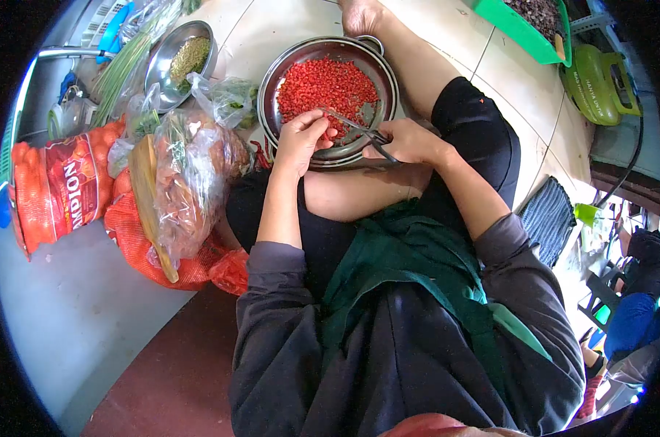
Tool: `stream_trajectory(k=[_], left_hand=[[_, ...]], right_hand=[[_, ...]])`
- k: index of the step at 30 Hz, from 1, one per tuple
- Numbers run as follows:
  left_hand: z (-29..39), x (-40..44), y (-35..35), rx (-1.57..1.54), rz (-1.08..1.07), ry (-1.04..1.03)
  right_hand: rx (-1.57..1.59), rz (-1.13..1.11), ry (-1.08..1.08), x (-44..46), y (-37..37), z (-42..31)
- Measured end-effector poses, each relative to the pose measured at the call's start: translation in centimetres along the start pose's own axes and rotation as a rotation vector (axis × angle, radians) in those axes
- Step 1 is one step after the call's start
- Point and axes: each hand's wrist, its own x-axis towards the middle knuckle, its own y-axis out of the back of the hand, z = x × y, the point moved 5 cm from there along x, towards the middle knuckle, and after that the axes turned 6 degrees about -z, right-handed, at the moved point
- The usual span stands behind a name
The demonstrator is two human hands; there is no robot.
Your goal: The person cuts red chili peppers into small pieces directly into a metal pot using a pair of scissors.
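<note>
Over the near side of a metal pot [270, 80] with a loop handle, my left hand [306, 140] pinches a red chili [325, 136], of which only a little shows between the fingers. My right hand [411, 143] grips the handles of a pair of scissors [359, 127], with the blades pointing left toward my left fingertips. Many small cut pieces of red chili [322, 86] cover the bottom of the pot. The pot stands on the tiled floor between my folded legs.
Left of me are a clear plastic bag [191, 175], a wooden board [149, 207] and an orange net sack [60, 182]. A steel bowl [207, 40] holds greenish bits. A green crate [537, 52] and green gas cylinder [594, 86] stand right; another person [629, 320] is at far right.
</note>
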Motion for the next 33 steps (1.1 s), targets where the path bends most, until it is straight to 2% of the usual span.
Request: stream_trajectory(k=[11, 33], left_hand=[[-0.4, 0.1, -0.2, 0.061, -0.016, -0.034], [0.3, -0.3, -0.3, 0.067, 0.035, -0.017]], right_hand=[[-0.036, 0.086, 0.054, 0.2, 0.4, -0.1], [-0.057, 0.082, -0.052, -0.8, 1.0, -0.7]])
